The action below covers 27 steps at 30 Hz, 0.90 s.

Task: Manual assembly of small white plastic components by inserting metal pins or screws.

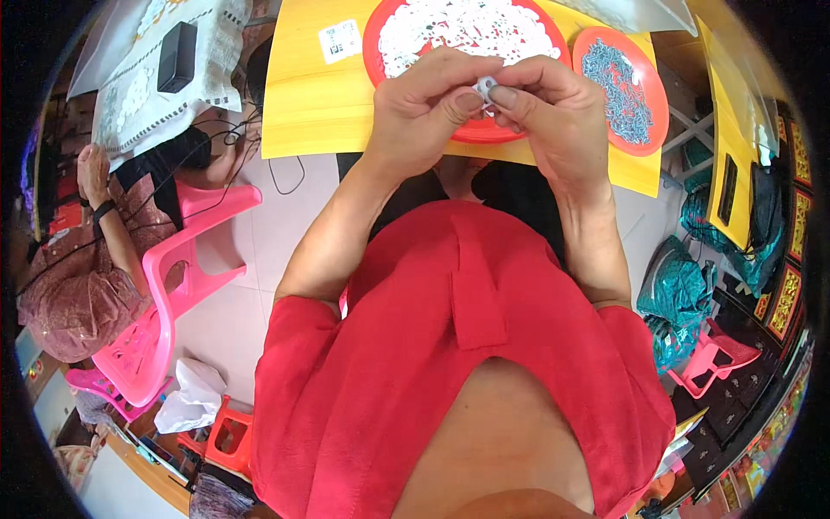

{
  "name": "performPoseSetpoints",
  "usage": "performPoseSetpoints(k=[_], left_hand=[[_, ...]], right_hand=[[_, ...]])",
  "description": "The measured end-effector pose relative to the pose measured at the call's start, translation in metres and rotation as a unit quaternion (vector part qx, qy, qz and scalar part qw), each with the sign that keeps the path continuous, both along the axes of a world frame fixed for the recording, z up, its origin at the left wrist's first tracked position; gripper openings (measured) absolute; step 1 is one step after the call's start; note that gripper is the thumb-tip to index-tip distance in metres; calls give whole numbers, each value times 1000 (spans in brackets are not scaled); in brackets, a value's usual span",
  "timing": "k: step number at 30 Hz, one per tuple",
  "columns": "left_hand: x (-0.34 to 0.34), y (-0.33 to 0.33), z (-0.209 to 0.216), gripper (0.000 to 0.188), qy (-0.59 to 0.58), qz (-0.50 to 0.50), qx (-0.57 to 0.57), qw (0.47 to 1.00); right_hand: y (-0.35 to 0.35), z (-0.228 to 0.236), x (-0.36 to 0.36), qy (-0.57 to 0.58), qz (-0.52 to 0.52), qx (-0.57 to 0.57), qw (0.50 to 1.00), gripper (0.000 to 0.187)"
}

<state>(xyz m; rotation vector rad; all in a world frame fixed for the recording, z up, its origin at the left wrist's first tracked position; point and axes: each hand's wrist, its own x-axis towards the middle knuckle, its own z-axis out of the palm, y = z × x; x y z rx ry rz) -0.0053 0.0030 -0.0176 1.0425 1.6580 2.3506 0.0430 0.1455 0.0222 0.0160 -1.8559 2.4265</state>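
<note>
Above the near edge of the yellow table [320, 112], both my hands meet over a red tray [373, 45]. Between their thumbs and fingertips is one small white plastic piece [486, 89] with a dark hole. My left hand [424, 104] pinches it from the left, my right hand [558, 108] from the right. Many similar white pieces [467, 30] lie spread in the tray behind my fingers. To the right of my right hand, an orange-red plate [654, 108] holds a heap of small grey metal nails or screws [616, 91]; I cannot tell which.
A white printed card [340, 41] lies on the table's left part. At far left, another person [95, 268] sits on a pink chair [160, 285] beside a cloth-covered table [203, 86] with a black box [177, 58]. Green bags [679, 290] stand on the floor at right.
</note>
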Motion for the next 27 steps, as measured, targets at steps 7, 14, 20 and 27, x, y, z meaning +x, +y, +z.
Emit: performPoseSetpoints(k=[7, 14, 20, 27], left_hand=[[0, 1, -3, 24, 30, 3, 20, 999], [2, 4, -5, 25, 58, 29, 55, 996], [5, 8, -10, 23, 46, 33, 72, 996], [4, 4, -8, 25, -134, -39, 107, 985]], right_hand=[[-2, 6, 4, -1, 2, 22, 1000, 8], [-6, 9, 7, 11, 0, 60, 998, 7], [-8, 4, 8, 15, 0, 44, 999, 6], [-9, 7, 0, -21, 4, -16, 1000, 12]])
